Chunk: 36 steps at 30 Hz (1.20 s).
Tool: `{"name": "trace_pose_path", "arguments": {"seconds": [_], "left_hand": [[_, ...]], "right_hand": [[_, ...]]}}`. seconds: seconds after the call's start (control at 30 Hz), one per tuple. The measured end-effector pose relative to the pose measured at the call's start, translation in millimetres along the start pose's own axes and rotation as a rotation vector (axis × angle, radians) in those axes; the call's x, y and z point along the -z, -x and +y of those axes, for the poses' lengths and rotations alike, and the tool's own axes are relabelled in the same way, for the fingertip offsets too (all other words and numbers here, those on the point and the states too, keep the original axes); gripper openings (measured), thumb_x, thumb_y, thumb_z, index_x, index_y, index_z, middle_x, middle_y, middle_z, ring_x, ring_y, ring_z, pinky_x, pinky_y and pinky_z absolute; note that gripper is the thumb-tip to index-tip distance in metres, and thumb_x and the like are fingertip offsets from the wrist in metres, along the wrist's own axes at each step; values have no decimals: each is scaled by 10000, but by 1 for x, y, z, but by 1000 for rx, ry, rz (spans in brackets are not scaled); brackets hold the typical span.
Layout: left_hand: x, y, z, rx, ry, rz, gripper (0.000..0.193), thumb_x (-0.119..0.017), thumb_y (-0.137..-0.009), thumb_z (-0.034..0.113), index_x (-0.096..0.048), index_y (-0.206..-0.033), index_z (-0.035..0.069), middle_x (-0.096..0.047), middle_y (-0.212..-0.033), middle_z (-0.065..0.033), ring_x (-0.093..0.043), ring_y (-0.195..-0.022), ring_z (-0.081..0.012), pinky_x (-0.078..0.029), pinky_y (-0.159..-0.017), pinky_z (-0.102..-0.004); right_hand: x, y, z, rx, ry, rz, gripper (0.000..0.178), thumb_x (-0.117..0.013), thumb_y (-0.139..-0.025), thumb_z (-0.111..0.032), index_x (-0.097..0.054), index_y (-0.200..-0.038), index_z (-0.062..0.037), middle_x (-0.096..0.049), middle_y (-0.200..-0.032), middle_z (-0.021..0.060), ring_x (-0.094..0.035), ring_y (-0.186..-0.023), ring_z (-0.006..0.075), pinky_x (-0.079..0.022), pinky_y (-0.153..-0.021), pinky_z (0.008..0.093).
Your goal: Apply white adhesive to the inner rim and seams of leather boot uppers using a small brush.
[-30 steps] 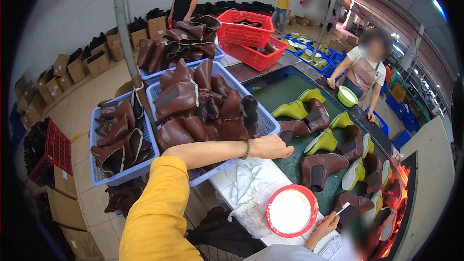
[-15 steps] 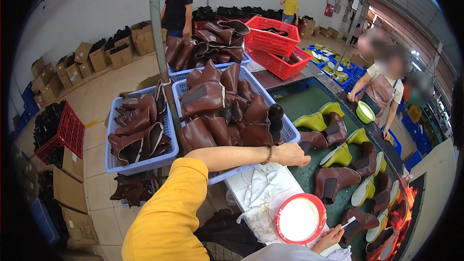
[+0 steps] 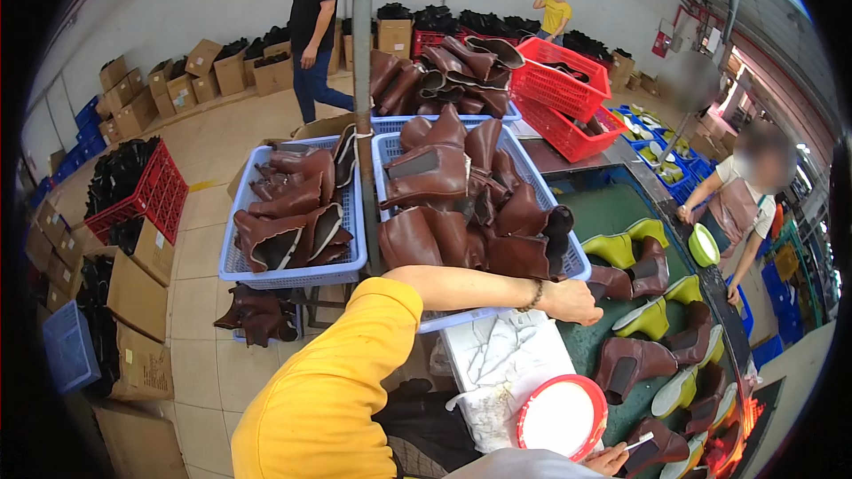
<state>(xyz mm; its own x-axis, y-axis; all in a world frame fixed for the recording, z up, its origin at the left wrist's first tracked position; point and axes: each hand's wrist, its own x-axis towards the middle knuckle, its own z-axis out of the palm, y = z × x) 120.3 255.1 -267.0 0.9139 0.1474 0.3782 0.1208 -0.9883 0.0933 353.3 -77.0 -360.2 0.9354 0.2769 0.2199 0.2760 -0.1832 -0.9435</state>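
My left hand (image 3: 571,302), fingers curled, hangs over the green conveyor belt, just past the right corner of a blue basket (image 3: 581,262) heaped with brown boot uppers (image 3: 435,173). What it holds, if anything, is hidden. At the lower edge my right hand (image 3: 607,459) grips a small white-tipped brush (image 3: 639,440). Next to it a red-rimmed tub (image 3: 559,419) of white liquid stands on a cloth-covered white board (image 3: 515,359). Brown boots (image 3: 630,365) lie on the belt beside yellow-green soles (image 3: 641,319).
A metal post (image 3: 363,53) rises between the baskets. Another blue basket (image 3: 297,279) of uppers stands left of it; red crates (image 3: 568,80) are stacked behind. Across the belt (image 3: 603,191), a co-worker (image 3: 744,191) has a green bowl (image 3: 704,246). Another person (image 3: 314,31) is by the far wall.
The view has swung left, so most things sit further right. My left hand stays curled over the belt and the right keeps the brush. The person in black has walked a step.
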Motion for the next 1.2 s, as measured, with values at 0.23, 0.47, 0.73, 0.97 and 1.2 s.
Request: {"name": "trace_pose_path", "arguments": {"seconds": [0.23,0.47,0.73,0.97,1.2], "left_hand": [[1,-10,3,-20,-37,-39,147,-566,-897,225,-562,-929,82,-619,-634,-139,-650,-610,-354,-468,-540,-488],[0,-9,0,4,44,-33,155,-603,-873,205,-656,-997,128,-679,-704,-120,-681,-671,-333,-491,-587,-478],[2,-8,3,116,111,9,253,-664,-911,356,-614,-987,120,-680,-728,-112,-687,-709,-336,-505,-636,-476],[-2,-17,8,76,169,60,261,-653,-920,366,-607,-968,114,-664,-694,-107,-670,-676,-344,-490,-596,-483],[36,-5,-6,519,1313,187,237,-641,-986,218,-651,-1119,21,-750,-954,-117,-708,-757,-160,-587,-647,-314]], "right_hand": [[9,-14,46,-2,-125,-44,322,-579,-1036,-304,-485,-888,-34,-483,-645,34,-417,-527,133,-367,-457,300],[5,-7,24,-32,-209,-92,281,-540,-1054,-237,-468,-869,-38,-463,-628,15,-402,-513,118,-349,-442,278],[-6,-24,38,29,-135,-87,298,-547,-1044,-243,-490,-858,-18,-472,-626,31,-415,-512,136,-362,-450,294],[4,-14,38,193,-52,5,255,-551,-1040,-222,-519,-890,-17,-493,-680,41,-436,-551,148,-380,-476,302],[-6,-39,87,230,254,-162,322,-547,-1044,-217,-634,-1170,66,-640,-1072,229,-612,-923,292,-499,-824,413]]}}
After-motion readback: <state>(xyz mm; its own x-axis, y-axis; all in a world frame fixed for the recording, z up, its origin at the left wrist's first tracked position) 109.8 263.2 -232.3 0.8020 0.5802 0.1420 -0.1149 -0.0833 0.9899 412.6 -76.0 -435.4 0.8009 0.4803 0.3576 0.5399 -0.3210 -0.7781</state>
